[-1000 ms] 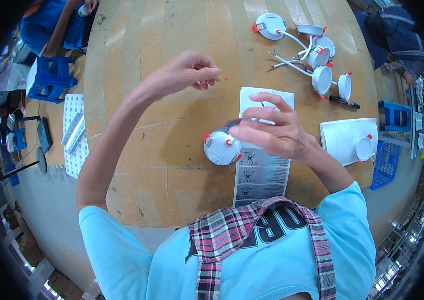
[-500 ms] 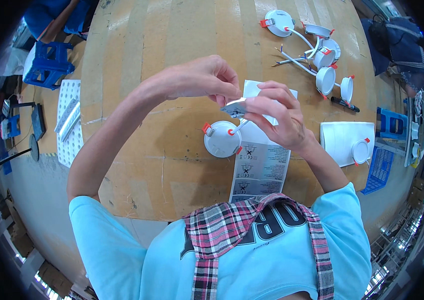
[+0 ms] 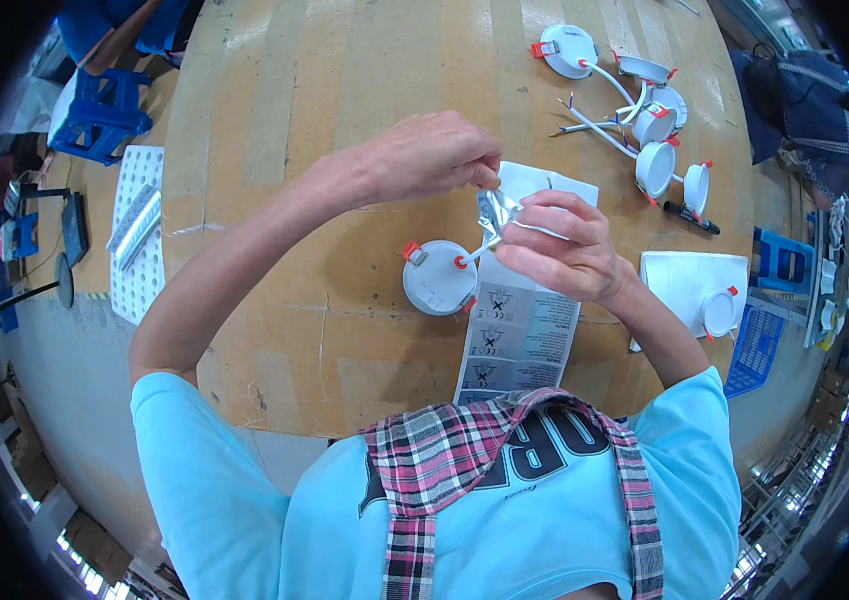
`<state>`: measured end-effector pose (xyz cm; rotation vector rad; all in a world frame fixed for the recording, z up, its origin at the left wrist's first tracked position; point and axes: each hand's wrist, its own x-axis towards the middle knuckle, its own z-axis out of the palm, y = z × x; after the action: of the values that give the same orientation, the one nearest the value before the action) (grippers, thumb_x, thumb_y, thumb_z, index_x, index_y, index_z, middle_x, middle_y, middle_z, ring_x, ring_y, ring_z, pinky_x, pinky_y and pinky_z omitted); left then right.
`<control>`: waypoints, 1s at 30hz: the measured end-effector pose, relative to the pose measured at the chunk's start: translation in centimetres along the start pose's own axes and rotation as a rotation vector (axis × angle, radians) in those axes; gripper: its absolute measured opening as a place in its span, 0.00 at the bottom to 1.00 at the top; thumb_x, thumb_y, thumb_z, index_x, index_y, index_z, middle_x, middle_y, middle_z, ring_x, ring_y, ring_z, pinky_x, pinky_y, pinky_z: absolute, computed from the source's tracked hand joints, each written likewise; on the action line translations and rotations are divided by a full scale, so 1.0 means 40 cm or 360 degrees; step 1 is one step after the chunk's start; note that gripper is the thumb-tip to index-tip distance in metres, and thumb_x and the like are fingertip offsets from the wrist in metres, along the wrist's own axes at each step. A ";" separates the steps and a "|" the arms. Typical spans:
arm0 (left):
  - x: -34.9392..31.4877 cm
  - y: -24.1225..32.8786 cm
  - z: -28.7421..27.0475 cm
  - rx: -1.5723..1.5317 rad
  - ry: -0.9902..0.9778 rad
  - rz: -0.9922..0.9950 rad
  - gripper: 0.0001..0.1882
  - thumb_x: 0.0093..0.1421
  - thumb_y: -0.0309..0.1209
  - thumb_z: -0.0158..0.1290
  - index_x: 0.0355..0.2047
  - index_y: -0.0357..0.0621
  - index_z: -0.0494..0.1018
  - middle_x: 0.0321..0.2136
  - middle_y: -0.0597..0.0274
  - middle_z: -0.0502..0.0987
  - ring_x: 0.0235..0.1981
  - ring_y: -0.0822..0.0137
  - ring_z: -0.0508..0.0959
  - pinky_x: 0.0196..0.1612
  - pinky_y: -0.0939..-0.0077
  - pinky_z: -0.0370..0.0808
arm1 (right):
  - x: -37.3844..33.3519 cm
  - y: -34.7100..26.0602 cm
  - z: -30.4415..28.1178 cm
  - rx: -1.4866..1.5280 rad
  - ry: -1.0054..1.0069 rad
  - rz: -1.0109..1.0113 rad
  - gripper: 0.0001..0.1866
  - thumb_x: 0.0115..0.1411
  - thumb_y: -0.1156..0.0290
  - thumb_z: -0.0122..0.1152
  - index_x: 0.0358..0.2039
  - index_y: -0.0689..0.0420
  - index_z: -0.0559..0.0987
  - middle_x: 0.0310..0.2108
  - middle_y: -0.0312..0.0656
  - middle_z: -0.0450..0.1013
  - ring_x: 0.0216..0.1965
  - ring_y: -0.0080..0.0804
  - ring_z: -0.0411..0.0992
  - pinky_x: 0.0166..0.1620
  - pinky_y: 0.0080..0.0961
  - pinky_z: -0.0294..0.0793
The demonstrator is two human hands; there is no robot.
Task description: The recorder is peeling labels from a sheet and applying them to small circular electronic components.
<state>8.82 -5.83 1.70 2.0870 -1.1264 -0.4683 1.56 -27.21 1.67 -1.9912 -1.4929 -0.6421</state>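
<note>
A silver label [image 3: 495, 212] is stretched between my two hands, over the white cable of a round white downlight [image 3: 438, 279] with orange-red clip ends. My left hand [image 3: 444, 155] pinches the label's upper end with bent fingers. My right hand [image 3: 562, 240] is closed on its other side, next to the cable. Whether the label touches the cable is hard to make out. Beneath the right hand runs a strip of printed silver labels [image 3: 516, 335], its upper part a blank white sheet [image 3: 544, 183].
Several white downlights [image 3: 655, 168] with cables lie at the far right, beside a black marker [image 3: 691, 219]. Another downlight [image 3: 717, 313] rests on white sheets [image 3: 689, 270] at the right. Left of the table are a perforated white board [image 3: 134, 280] and a blue stool [image 3: 99, 115]; a person sits beyond.
The label has turned from nearly flat to upright and crumpled. My left hand has moved slightly right, and my right hand has moved slightly down.
</note>
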 end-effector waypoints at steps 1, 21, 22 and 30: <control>0.003 0.007 -0.007 -0.0001 -0.0002 0.0009 0.11 0.61 0.31 0.49 0.30 0.34 0.72 0.22 0.55 0.76 0.23 0.65 0.73 0.27 0.68 0.68 | -0.005 0.001 -0.004 0.0037 0.0015 0.0077 0.19 0.45 0.74 0.67 0.39 0.54 0.74 0.28 0.33 0.73 0.39 0.32 0.70 0.46 0.30 0.73; -0.015 0.056 -0.021 -0.0579 -0.0051 -0.0180 0.10 0.63 0.32 0.49 0.33 0.36 0.73 0.21 0.58 0.75 0.24 0.68 0.74 0.29 0.72 0.69 | 0.065 -0.066 -0.044 0.0319 -0.0106 0.1671 0.11 0.49 0.73 0.68 0.35 0.56 0.78 0.28 0.37 0.75 0.34 0.31 0.72 0.35 0.30 0.69; -0.014 0.054 -0.021 -0.0579 -0.0054 -0.0180 0.10 0.63 0.32 0.49 0.33 0.36 0.73 0.21 0.58 0.75 0.24 0.68 0.74 0.29 0.72 0.69 | 0.067 -0.065 -0.044 0.0286 -0.0124 0.1577 0.10 0.50 0.73 0.67 0.33 0.56 0.78 0.28 0.37 0.75 0.34 0.32 0.72 0.36 0.31 0.69; -0.003 0.044 -0.028 -0.0312 -0.0079 -0.0320 0.10 0.64 0.32 0.48 0.33 0.37 0.72 0.21 0.58 0.76 0.24 0.64 0.76 0.29 0.68 0.70 | 0.045 -0.042 -0.038 0.0131 -0.0113 0.1045 0.06 0.49 0.75 0.63 0.29 0.56 0.76 0.27 0.37 0.73 0.35 0.36 0.71 0.43 0.36 0.69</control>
<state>8.40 -5.91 3.73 2.0329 -0.8636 -0.7018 0.37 -26.62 4.23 -2.2724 -0.7930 -0.2255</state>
